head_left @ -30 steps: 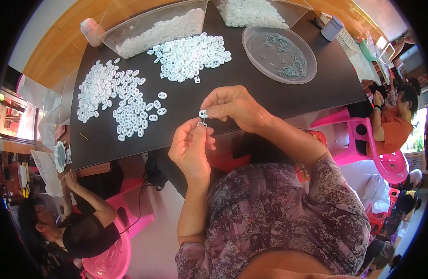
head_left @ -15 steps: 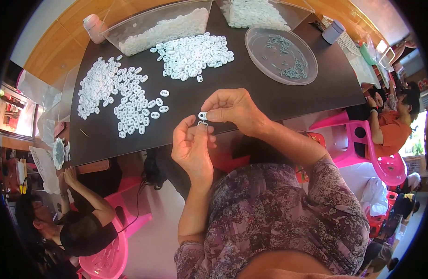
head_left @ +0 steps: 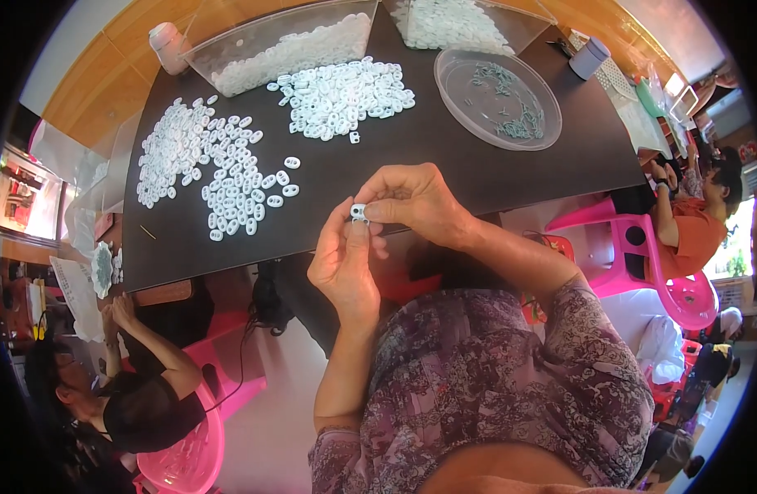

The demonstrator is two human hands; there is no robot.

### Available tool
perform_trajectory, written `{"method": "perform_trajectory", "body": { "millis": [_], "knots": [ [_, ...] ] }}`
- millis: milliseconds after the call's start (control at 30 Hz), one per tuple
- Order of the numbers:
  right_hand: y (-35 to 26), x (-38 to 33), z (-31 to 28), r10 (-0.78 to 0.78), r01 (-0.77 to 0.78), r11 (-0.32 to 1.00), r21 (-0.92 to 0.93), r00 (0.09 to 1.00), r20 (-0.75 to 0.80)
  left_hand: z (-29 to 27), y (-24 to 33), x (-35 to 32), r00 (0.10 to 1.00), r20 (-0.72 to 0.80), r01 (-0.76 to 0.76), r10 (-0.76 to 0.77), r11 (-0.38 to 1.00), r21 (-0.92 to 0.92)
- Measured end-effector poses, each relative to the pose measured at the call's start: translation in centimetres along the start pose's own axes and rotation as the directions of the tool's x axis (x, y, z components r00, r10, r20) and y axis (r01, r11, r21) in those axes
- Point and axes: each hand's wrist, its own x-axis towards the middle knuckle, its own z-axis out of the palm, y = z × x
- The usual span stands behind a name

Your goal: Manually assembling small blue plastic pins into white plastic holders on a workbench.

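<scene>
White piece [head_left: 359,209], smooth, rounded and holed, is pinched between thumb and forefinger of the right hand [head_left: 424,204]; the left hand [head_left: 345,267] grips a small pale part [head_left: 360,221] just beneath. Around them, on the matte dark table [head_left: 440,169], glossy oval pieces [head_left: 345,97] heap loosely; far right, a round clear plastic dish [head_left: 469,109] holds thin greenish bits [head_left: 522,128].

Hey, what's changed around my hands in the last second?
Your left hand and right hand have come closer together, nearly closing the gap between the white piece in the right and the small piece in the left. Neither let go. The white piles and round dish stayed put.
</scene>
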Motion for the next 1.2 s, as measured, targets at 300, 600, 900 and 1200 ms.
{"method": "perform_trajectory", "body": {
  "millis": [300, 600, 900, 1200],
  "knots": [
    [-0.5, -0.4, 0.8, 0.055, -0.055, 0.998, 0.014, 0.998, -0.015, 0.0, 0.0, 0.0, 1.000, -0.002, -0.025, 0.025, 1.000, -0.008],
    [-0.4, -0.1, 0.7, -0.385, 0.351, 0.671, -0.653, 0.918, 0.098, 0.1, 0.7, 0.5, 0.994, -0.095, 0.053, -0.061, 0.995, -0.084],
    [0.9, -0.2, 0.7, -0.585, 0.488, 0.505, -0.712, 0.800, 0.133, -0.4, 0.8, 0.0, 0.998, -0.052, 0.044, -0.048, 0.997, -0.069],
    [1.1, -0.5, 1.3, -0.587, 0.491, 0.552, -0.674, 0.803, 0.105, -1.2, 0.2, 0.0, 0.996, 0.015, -0.091, 0.090, 0.993, 0.073]
  ]
}}
